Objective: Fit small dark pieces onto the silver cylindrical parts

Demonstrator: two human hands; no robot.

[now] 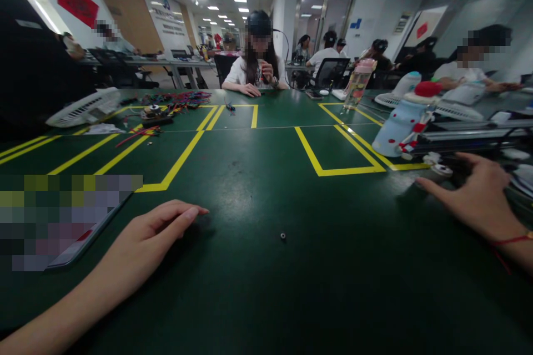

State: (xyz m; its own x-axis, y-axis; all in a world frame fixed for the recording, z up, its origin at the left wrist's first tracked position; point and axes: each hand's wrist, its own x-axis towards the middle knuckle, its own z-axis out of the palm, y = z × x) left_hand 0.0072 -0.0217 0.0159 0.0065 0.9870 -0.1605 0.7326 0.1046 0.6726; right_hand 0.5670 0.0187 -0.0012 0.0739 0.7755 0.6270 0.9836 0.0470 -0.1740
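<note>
My left hand [169,224] is low over the green table, fingers loosely stretched forward and the thumb along the index finger; I see nothing held in it. To its right lies a small dark metal ring or nut [283,236]. My right hand [478,188] reaches out at the right with thumb and index finger wide apart. Just beyond its thumb is a small round part with a pale top [440,170], beside dark items partly hidden by the fingers. Whether the hand touches them I cannot tell.
A blue bottle with a red top [393,127] stands ahead of my right hand, beside metal rails [470,130]. A flat blurred-out device or sheet [83,233] lies at left. Tangled wires [187,101] and a clear bottle [357,86] are farther back. A person [258,61] sits opposite.
</note>
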